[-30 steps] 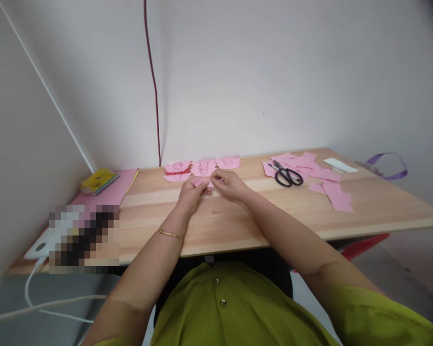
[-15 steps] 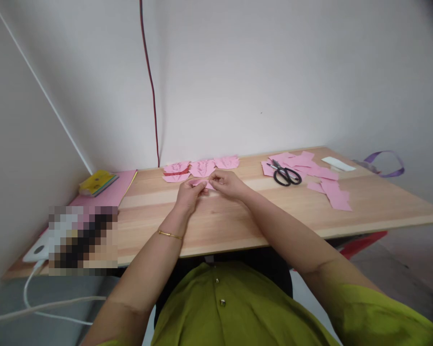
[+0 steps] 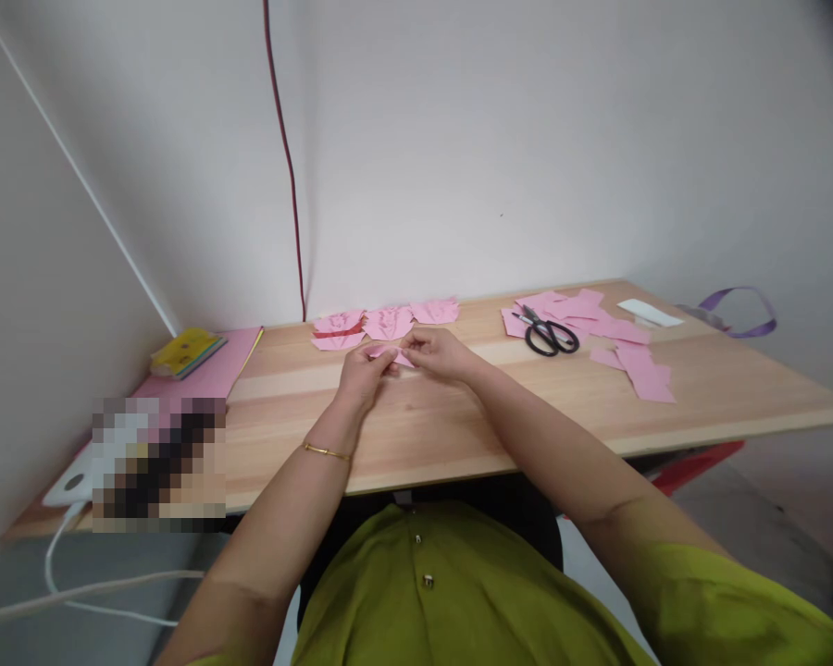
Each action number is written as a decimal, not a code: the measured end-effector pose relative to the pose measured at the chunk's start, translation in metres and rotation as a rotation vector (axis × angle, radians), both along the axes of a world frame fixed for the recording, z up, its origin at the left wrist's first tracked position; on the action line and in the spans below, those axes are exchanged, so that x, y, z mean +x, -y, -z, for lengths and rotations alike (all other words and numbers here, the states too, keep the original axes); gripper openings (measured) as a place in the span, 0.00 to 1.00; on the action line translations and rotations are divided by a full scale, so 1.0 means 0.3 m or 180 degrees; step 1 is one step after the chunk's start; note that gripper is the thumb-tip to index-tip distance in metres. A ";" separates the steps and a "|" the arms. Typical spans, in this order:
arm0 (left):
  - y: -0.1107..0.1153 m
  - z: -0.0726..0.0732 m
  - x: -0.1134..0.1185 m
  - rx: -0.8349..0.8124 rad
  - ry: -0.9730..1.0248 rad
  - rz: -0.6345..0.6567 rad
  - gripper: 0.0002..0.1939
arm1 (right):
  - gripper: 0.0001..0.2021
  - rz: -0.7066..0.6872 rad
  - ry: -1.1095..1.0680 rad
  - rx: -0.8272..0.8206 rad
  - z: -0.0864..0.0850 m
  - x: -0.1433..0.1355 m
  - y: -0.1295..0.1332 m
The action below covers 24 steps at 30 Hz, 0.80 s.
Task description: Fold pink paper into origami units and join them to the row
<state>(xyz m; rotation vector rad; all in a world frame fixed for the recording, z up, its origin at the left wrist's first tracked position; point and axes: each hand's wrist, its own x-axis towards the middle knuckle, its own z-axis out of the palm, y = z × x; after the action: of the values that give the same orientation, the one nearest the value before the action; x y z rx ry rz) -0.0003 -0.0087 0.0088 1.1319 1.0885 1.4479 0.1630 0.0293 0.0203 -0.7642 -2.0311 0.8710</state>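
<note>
Between my two hands is a small piece of pink paper (image 3: 404,359), held just above the middle of the table. My left hand (image 3: 366,372) pinches its left side, thumb on top. At its right end, the fingertips of my right hand (image 3: 436,351) are closed on the same paper. The fingers hide much of its shape. Just behind my hands lie several cut pink paper pieces (image 3: 389,322) with jagged edges and creases, in a row by the wall. A red strip (image 3: 340,333) shows among those on the left.
Right of my hands, black-handled scissors (image 3: 552,335) and a pen (image 3: 524,318) rest on pink paper scraps (image 3: 642,370). Farther right are a white strip (image 3: 649,313) and a purple band (image 3: 739,291). At left, a yellow packet (image 3: 189,351) sits on pink sheets (image 3: 242,356); a white cable (image 3: 59,546) hangs nearby.
Slightly more of the pink paper shows between my fingers, its near edge now a point. Both hands stay in nearly the same place; the whole view has shifted a little.
</note>
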 end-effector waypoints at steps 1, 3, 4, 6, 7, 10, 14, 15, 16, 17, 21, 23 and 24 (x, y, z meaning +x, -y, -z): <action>0.001 -0.001 0.000 0.0003 -0.0009 0.0002 0.12 | 0.08 -0.0006 -0.0006 -0.0014 0.002 0.000 -0.001; 0.002 -0.002 0.000 0.0010 -0.0028 0.0011 0.12 | 0.08 -0.0015 -0.0013 -0.0025 0.004 0.001 -0.004; 0.003 -0.003 0.000 0.0015 -0.0037 0.0011 0.12 | 0.08 -0.0019 -0.0007 -0.0025 0.004 0.002 -0.004; 0.003 -0.003 0.000 0.0026 -0.0058 0.0005 0.12 | 0.08 -0.0025 0.0010 -0.0022 0.003 0.004 -0.005; 0.002 -0.003 0.000 0.0032 -0.0069 -0.0003 0.12 | 0.08 -0.0029 0.0016 -0.0020 0.002 0.004 -0.006; 0.001 -0.001 0.000 0.0046 -0.0112 -0.0014 0.12 | 0.08 -0.0040 0.0016 -0.0033 -0.001 0.005 -0.005; 0.004 0.001 0.000 0.0065 -0.0202 0.0002 0.12 | 0.08 -0.0044 0.0051 -0.0041 -0.005 0.005 0.000; 0.005 0.001 0.000 0.0077 -0.0236 0.0002 0.12 | 0.08 -0.0041 0.0065 -0.0034 -0.006 0.004 0.002; 0.005 0.001 0.000 0.0090 -0.0277 0.0002 0.12 | 0.08 -0.0040 0.0076 -0.0030 -0.008 0.004 0.004; 0.006 0.001 0.000 0.0103 -0.0315 -0.0001 0.12 | 0.07 -0.0038 0.0081 -0.0027 -0.009 0.003 0.005; 0.007 0.001 0.002 0.0093 -0.0188 0.0097 0.12 | 0.06 0.0004 -0.0018 0.0041 -0.017 -0.001 0.011; 0.007 0.002 0.005 0.0081 0.0037 0.0240 0.13 | 0.06 0.0059 -0.0098 0.0079 -0.022 -0.002 0.011; 0.006 0.003 0.006 0.0055 0.0126 0.0312 0.14 | 0.06 0.0085 -0.0120 0.0088 -0.024 -0.002 0.011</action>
<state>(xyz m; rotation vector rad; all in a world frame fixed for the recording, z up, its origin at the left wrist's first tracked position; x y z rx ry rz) 0.0014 -0.0105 0.0080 1.1483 0.9813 1.3996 0.1625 0.0260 0.0275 -0.7525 -1.9914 0.8345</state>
